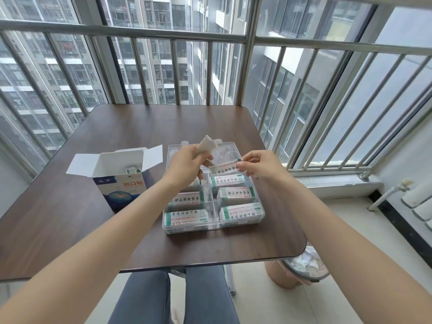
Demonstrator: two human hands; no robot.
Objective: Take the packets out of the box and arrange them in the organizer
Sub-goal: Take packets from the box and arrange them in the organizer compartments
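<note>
A blue and white box point(121, 185) stands open on the left of the brown table point(70, 206), with a few packets showing inside. To its right sits a clear plastic organizer point(214, 224) whose compartments hold stacks of white and green packets point(187, 216). My left hand point(187, 164) grips a bunch of white packets point(208, 143) above the organizer's far left part. My right hand point(257, 163) pinches the right end of one packet point(225, 165) held over the far right compartment. The left fingers touch that packet's other end.
Metal railing bars and windows surround the table at the back and right. A lined waste bin point(301, 265) stands on the floor under the table's right front corner. My legs are beneath the near edge.
</note>
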